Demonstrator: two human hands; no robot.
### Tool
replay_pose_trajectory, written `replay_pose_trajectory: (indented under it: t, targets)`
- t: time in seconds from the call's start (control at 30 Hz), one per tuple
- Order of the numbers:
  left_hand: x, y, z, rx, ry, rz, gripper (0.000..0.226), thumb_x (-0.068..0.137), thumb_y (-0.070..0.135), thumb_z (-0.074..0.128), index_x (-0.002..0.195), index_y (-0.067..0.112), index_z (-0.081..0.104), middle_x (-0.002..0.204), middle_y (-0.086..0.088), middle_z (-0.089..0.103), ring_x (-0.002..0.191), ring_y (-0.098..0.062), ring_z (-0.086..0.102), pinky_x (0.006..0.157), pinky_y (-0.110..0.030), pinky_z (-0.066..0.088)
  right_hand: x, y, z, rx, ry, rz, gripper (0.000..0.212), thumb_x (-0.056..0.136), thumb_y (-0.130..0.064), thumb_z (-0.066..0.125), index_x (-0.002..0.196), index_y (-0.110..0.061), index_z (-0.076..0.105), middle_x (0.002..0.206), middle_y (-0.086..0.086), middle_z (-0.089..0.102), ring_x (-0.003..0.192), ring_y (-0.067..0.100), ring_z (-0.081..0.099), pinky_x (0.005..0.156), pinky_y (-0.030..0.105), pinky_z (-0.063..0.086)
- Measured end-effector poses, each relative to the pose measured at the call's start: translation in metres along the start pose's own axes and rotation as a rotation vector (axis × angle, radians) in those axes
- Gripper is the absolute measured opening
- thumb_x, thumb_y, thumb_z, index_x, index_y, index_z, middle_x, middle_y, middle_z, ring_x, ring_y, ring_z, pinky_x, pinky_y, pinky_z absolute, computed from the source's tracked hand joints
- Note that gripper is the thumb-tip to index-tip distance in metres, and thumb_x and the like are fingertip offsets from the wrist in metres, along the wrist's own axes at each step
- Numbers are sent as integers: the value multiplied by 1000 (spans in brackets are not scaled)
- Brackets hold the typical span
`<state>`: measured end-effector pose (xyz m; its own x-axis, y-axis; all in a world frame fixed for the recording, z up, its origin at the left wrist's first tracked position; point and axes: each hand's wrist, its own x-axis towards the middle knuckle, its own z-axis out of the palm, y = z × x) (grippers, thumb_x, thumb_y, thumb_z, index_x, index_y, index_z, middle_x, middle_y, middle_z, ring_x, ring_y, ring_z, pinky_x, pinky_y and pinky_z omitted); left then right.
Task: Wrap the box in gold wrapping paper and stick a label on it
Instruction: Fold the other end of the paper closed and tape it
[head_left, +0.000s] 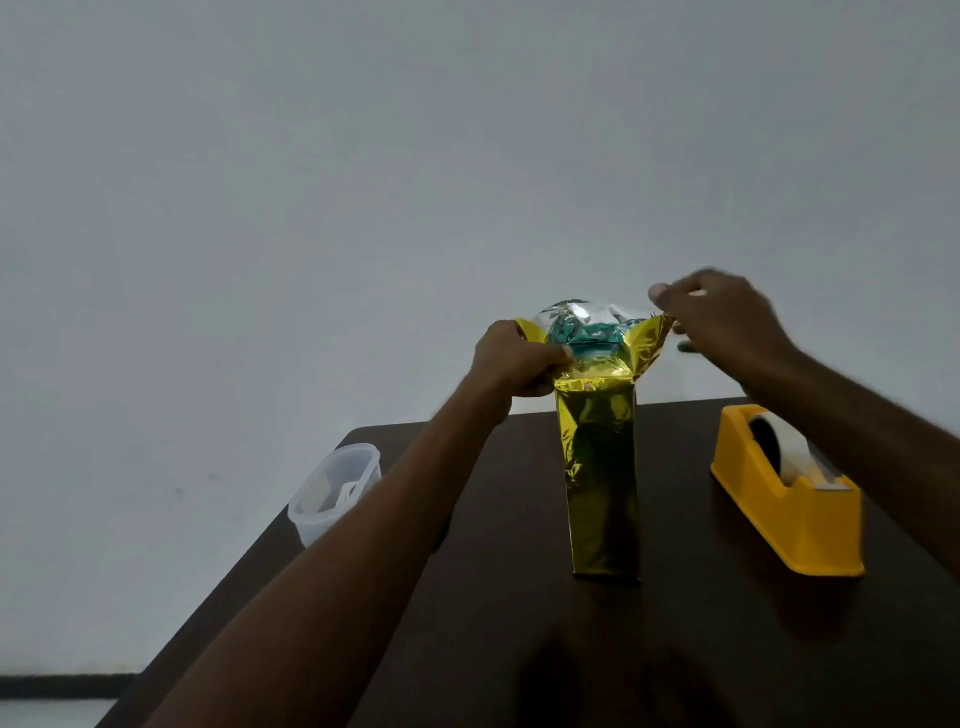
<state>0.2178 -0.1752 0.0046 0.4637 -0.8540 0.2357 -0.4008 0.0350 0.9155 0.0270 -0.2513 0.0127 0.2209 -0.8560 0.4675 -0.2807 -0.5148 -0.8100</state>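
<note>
A tall box (601, 478) stands upright on the dark table (675, 649), its sides covered in gold wrapping paper. The paper flares open at the top (587, 322), showing a silvery inside and a bit of the box's green end. My left hand (514, 361) grips the left flap of paper at the box's top edge. At the upper right corner, my right hand (722, 319) pinches the right flap; it is slightly blurred.
A yellow tape dispenser (789, 499) with a roll of tape sits right of the box. A clear plastic container (335, 491) holding small paper pieces stands at the table's left edge. A plain grey wall fills the background.
</note>
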Motion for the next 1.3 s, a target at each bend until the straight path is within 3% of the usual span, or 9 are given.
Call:
replay_pose_trajectory:
  t: [0.07, 0.17, 0.27, 0.4, 0.53, 0.7, 0.83, 1.07, 1.3]
  targets:
    - [-4, 1, 0, -3, 57, 11, 15, 79, 9, 77, 78, 2, 63, 77, -19, 71, 55, -20, 66, 47, -24, 52, -12, -7, -2, -234, 178, -304, 22, 89, -36, 63, 100, -18, 67, 94, -1, 70, 87, 18, 64, 81, 33, 50]
    - [-13, 7, 2, 3, 126, 38, 17, 78, 4, 71, 73, 7, 55, 67, -11, 64, 44, -19, 64, 49, -32, 58, -41, -21, 6, -346, 130, -562, 6, 86, -21, 65, 88, -22, 71, 82, -6, 70, 76, 18, 64, 73, 33, 49]
    - [-19, 11, 2, -13, 147, 38, 17, 77, 4, 67, 78, 11, 52, 71, -10, 66, 58, -31, 71, 66, -49, 61, -61, -10, 23, -521, 36, -592, 21, 82, -35, 61, 99, -27, 70, 92, -2, 70, 87, 23, 62, 71, 33, 49]
    - [-21, 16, -5, 31, 141, 40, 38, 80, 9, 65, 116, 7, 52, 84, -13, 71, 63, -29, 73, 71, -46, 62, -69, 7, 35, -720, 80, -646, 52, 82, -60, 46, 111, -23, 70, 104, 1, 68, 100, 26, 55, 73, 35, 44]
    - [-28, 26, -16, 139, 134, 113, 23, 85, 10, 61, 107, 5, 60, 75, -12, 73, 60, -24, 73, 69, -43, 62, -71, 13, 43, -799, 169, -607, 62, 78, -67, 50, 111, -17, 66, 108, 6, 67, 101, 30, 56, 81, 42, 42]
    - [-30, 42, -36, 348, 110, 399, 28, 83, 33, 73, 105, 16, 69, 84, 1, 75, 74, -13, 72, 76, -36, 61, -72, 22, 42, -665, 222, -628, 37, 78, -45, 57, 106, -21, 62, 104, -1, 63, 99, 26, 52, 82, 39, 36]
    - [-28, 50, -46, 713, -268, 486, 69, 66, 46, 86, 129, 35, 58, 130, 5, 54, 119, -10, 50, 94, -29, 47, -68, 31, 24, -459, 108, -659, 29, 75, -34, 62, 102, -24, 63, 98, -7, 65, 95, 22, 58, 81, 37, 38]
    - [-22, 67, -33, 782, -115, 716, 16, 79, 30, 79, 91, 20, 79, 96, 8, 74, 94, -2, 61, 78, -11, 40, -47, 44, -1, -158, -96, -506, 26, 78, -28, 72, 101, -32, 61, 101, -10, 68, 99, 18, 63, 86, 40, 49]
    - [-18, 91, -34, 1037, -341, 512, 46, 71, 52, 79, 108, 26, 72, 120, 11, 62, 112, -7, 51, 94, -29, 42, -35, 51, -8, -34, -256, -437, 28, 83, -9, 73, 102, -27, 63, 114, -11, 67, 117, 10, 57, 99, 45, 49]
